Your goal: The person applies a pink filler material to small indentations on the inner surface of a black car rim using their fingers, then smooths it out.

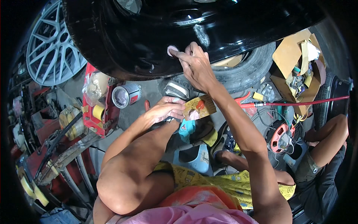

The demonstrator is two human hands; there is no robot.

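A glossy black panel, curved like a car bumper [123,48], spans the top of the view. My right hand [195,69] reaches up to it, one finger stretched onto a small pinkish putty patch [172,50] and the others bent apart from it. Further right on the panel is a grey, dull smear [201,35]. My left hand [166,109], closed beside my raised leg, grips a yellowish piece of cardboard [207,110]. On that card sit a pink lump of putty [193,114] and an orange-red blob [201,103].
An open can [126,96] stands left, beside a red metal tray [89,115]. A grey wheel rim [56,43] is far left. Behind my right arm lies a tyre [246,71]. A cardboard box [298,74], red hose [305,102], blue stool [192,156] and another person's leg [330,140] are right.
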